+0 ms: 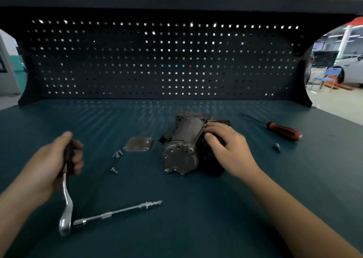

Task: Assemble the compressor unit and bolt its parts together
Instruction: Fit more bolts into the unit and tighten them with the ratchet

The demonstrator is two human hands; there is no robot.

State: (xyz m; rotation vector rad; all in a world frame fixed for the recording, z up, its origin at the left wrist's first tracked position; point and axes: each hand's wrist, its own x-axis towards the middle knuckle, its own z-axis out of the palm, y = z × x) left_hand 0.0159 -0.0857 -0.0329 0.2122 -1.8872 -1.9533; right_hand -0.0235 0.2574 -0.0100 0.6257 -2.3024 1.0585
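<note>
The grey compressor unit (184, 145) lies on its side in the middle of the green bench top, its round bolted end facing me. My right hand (225, 147) rests on its right side, fingers curled over the black part there. My left hand (57, 159) grips the black handle of a ratchet wrench (66, 202); its chrome head sits near the bench front with a long extension bar (117, 211) pointing right. A flat square cover plate (138, 143) lies left of the compressor. Two loose bolts (117, 154) and a third bolt (114, 170) lie beside the plate.
A red-and-black screwdriver (282, 131) lies at the right rear of the bench, with a small dark bit (277, 146) in front of it. A dark pegboard (163, 61) closes the back of the bench. Workshop floor, a chair and a car show at far right.
</note>
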